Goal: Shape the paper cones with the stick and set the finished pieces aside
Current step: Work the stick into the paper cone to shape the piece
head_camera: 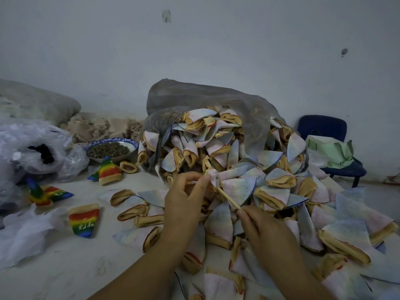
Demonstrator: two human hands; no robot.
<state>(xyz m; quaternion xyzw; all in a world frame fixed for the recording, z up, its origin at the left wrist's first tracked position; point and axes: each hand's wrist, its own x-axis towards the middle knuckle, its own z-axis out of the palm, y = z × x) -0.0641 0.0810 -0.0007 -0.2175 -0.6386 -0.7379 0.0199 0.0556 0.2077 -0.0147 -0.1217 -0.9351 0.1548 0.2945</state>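
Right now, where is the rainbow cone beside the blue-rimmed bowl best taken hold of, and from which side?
The rainbow cone is probably best pinched by its wide tan-banded base, from the near side. Its tip points towards the bowl, which crowds that end, while the broad base faces the camera with bare floor in front of it.

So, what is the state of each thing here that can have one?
left hand: pinches the held cone at its tip.
right hand: grips the stick by its lower end.
stick: tilted, upper end hidden in the held cone.
held cone: pale side out.
grey bag: open, contents spilling out.
bowl: upright, full of dark bits.
rainbow cone: lying flat, colours out.
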